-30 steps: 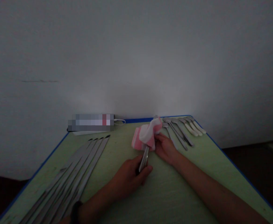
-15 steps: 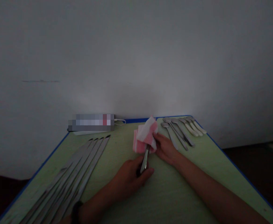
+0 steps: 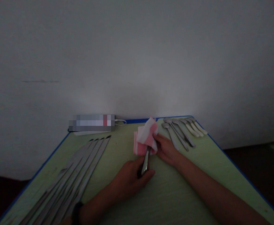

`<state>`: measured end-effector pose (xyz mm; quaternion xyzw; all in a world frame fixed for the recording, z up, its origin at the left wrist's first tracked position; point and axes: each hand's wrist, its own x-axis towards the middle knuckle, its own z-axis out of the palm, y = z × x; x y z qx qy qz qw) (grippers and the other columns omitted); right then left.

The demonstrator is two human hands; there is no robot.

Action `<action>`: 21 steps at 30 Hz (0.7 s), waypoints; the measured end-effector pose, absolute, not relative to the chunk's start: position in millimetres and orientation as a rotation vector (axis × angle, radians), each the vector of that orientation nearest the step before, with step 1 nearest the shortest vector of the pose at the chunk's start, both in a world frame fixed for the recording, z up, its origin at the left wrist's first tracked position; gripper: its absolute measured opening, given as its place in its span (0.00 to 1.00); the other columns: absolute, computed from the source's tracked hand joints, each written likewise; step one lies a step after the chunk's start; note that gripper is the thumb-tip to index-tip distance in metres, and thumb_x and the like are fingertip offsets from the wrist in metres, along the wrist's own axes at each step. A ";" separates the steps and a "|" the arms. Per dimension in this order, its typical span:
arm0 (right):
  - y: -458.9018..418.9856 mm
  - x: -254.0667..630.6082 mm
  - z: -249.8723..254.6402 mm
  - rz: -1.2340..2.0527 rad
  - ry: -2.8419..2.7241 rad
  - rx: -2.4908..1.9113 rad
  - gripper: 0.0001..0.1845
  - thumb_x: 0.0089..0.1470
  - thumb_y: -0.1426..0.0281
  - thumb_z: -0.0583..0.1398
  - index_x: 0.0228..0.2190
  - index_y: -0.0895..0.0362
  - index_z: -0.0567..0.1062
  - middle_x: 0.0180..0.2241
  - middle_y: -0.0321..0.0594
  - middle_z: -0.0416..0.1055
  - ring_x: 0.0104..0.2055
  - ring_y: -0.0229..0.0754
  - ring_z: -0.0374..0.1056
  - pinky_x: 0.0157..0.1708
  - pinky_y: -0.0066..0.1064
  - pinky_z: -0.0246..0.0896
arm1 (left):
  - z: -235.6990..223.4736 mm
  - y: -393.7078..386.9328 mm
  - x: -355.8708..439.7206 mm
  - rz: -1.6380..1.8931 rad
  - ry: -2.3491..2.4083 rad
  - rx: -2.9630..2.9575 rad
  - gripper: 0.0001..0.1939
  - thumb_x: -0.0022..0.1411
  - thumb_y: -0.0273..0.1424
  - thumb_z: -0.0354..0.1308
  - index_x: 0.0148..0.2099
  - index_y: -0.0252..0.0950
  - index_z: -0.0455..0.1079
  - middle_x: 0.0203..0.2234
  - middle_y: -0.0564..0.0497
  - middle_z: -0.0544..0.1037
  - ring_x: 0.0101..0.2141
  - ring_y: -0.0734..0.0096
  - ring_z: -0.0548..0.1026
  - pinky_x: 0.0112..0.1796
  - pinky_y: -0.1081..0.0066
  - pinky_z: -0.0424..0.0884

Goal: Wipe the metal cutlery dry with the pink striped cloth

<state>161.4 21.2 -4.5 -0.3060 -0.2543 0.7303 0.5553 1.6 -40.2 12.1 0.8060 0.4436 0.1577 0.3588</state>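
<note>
My left hand (image 3: pixel 134 175) is closed around the shiny metal handle (image 3: pixel 146 161) of a piece of cutlery, which points away from me. The far end of that cutlery is hidden inside a folded pink and white cloth (image 3: pixel 147 136). My right hand (image 3: pixel 166 148) grips the cloth from its right side, thumb and fingers wrapping it around the metal. Both hands are over the middle of a pale green table (image 3: pixel 174 193). Just beyond my right hand lie several metal spoons (image 3: pixel 178 134), side by side.
Several spoons with cream handles (image 3: pixel 193 126) lie at the back right corner. Along the left side rest several long, flat metal pieces with dark tips (image 3: pixel 80 168). A blurred-out box-like object (image 3: pixel 92 123) with a white cable (image 3: pixel 120 121) stands against the wall (image 3: pixel 137 62).
Almost nothing differs. Both hands keep their grips, and the cloth and handle have shifted only very slightly.
</note>
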 end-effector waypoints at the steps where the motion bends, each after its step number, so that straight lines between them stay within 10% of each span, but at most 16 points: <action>1: 21.2 161.3 -4.5 1.723 -0.602 -0.720 0.07 0.47 0.70 0.62 0.31 0.60 0.72 0.25 0.36 0.74 0.26 0.36 0.67 0.26 0.27 0.61 | 11.9 -40.1 1.6 0.408 1.146 2.081 0.13 0.62 0.42 0.48 0.34 0.36 0.62 0.23 0.55 0.69 0.23 0.73 0.65 0.25 0.74 0.57; 21: 24.3 161.8 -11.6 1.729 -0.626 -0.701 0.03 0.41 0.75 0.60 0.24 0.61 0.73 0.21 0.34 0.71 0.24 0.35 0.65 0.25 0.26 0.60 | 15.4 -40.1 3.3 0.383 1.178 2.092 0.12 0.61 0.40 0.50 0.33 0.36 0.61 0.22 0.55 0.68 0.23 0.74 0.65 0.25 0.74 0.57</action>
